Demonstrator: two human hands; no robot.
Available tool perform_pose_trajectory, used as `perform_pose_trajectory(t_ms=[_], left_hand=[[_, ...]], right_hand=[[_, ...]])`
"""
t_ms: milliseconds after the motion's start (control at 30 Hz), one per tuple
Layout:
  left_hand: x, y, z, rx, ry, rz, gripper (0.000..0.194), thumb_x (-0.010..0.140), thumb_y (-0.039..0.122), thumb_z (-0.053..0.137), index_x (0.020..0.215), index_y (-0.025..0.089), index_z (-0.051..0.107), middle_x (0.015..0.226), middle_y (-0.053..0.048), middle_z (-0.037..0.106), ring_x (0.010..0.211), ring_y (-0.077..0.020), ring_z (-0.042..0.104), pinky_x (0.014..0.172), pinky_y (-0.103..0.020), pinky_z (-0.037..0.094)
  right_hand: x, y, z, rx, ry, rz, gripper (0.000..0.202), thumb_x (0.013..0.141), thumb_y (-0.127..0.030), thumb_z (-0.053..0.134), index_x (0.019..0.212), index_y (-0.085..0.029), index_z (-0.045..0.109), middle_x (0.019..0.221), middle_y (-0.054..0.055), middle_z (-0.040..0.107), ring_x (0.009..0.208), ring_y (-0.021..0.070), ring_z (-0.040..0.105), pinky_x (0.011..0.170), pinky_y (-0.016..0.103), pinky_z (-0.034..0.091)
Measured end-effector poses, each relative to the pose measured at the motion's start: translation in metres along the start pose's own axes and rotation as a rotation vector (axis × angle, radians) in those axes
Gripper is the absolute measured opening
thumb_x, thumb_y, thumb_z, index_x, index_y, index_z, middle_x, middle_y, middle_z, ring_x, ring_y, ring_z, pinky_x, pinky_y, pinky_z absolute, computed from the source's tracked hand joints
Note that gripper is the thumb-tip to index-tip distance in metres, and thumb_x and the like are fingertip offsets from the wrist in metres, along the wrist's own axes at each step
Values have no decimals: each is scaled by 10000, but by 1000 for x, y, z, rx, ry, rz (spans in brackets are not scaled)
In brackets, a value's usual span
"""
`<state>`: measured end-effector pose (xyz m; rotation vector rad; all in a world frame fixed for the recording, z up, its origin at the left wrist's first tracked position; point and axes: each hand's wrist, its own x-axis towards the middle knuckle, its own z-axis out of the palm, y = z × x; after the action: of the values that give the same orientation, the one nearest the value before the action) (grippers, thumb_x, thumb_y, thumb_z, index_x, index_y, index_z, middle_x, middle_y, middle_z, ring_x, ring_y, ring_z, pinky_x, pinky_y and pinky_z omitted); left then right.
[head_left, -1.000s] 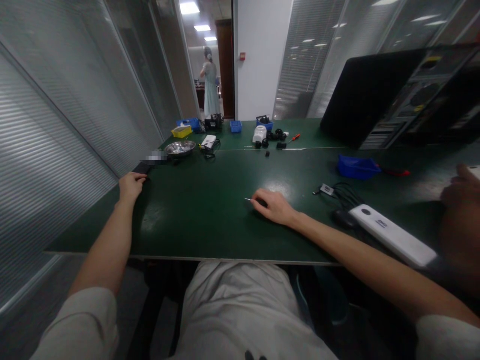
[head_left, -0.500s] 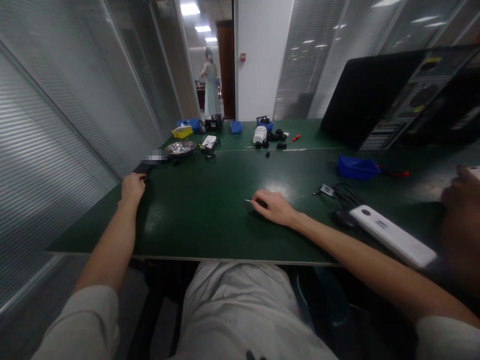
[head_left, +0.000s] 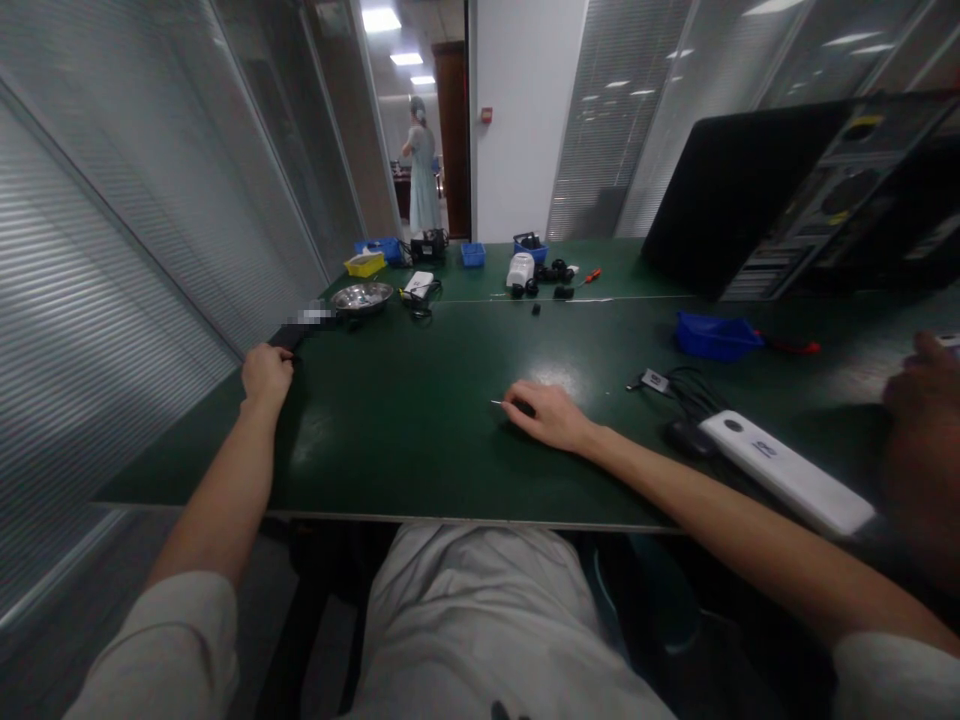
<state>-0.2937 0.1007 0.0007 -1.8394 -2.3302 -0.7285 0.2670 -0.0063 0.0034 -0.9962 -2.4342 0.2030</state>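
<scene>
My left hand (head_left: 267,376) is at the table's left edge, fingers curled on a dark, flat object (head_left: 283,337); its far end is blurred out, so its kind is unclear. Just beyond lies a round metal dish (head_left: 361,297) with small things in it. Resting on the green table (head_left: 405,430) in front of me, my right hand (head_left: 547,415) is closed around a thin tool with a metal tip (head_left: 496,402). Its dark handle is mostly hidden in the palm. To the right of that hand lie a coiled black cable (head_left: 690,390) and a white power strip (head_left: 787,470).
A blue tray (head_left: 716,336) sits at the right, near a computer case (head_left: 795,200). Along the back are a yellow tray (head_left: 365,264), small blue baskets (head_left: 472,255), a white device (head_left: 520,269) and an orange screwdriver (head_left: 592,276). Another person's hand (head_left: 922,400) is at the right edge.
</scene>
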Motion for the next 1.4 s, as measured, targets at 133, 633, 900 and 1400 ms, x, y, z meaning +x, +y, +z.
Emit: perform_pose_trajectory(t_ms=[133,633,900,1400], left_hand=[[-2,7,0,100,29,-40,269,890,98,618,1116,32,749,943,-101,608,885,-208,462,902,-338,384],[-12,61,9,-81,24,153,187,889,216,669,1035,131,750,1079,-119,715,1011,-264,632,944,-355,459],[-121,231,10,-657,-283,765,163,944,333,680,982,186,739,1095,-82,721,1009,-222,660,912,-351,519],[-166,259,24,-662,-506,876,224,915,318,708,1109,208,687,1013,-65,699,905,-203,646,798,-316,512]], right_hand=[[1,0,0,4,0,-4,244,1047,-392,478,1004,-207,631,927,41,676,738,154,591,672,284,387],[1,1,3,-24,-33,9,255,1050,-408,479,1011,-211,637,942,36,686,724,142,586,660,273,363],[2,0,2,-18,-35,16,244,1047,-405,481,1016,-218,634,935,36,688,732,149,593,670,276,370],[1,-4,1,-84,-62,-9,200,1006,-382,538,956,-221,646,875,25,671,709,147,583,647,279,325]])
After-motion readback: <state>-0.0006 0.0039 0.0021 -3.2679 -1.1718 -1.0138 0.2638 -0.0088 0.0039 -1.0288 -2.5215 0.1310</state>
